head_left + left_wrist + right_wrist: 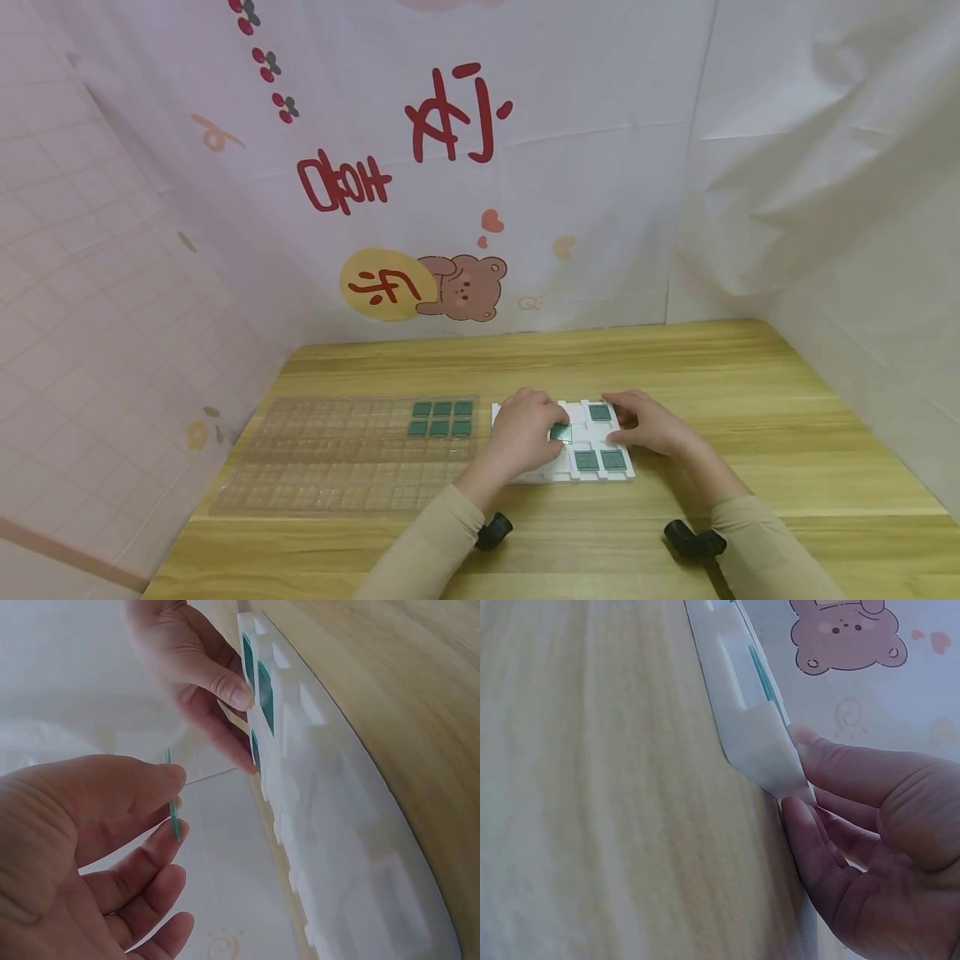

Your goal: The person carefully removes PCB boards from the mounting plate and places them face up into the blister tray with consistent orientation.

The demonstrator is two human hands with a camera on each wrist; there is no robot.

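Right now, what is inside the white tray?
The white tray shows three green chips toward its right end: one far, two near. In the head view, the left hand, pinching another chip, covers much of the tray's left side; anything beneath cannot be seen.

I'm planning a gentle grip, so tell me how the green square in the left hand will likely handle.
The green square is probably stiff: pinched in the left hand, it shows a nearly straight edge. It is likely light, since a pinch alone holds it off the white tray. Being so thin, it might crack if bent or squeezed hard.
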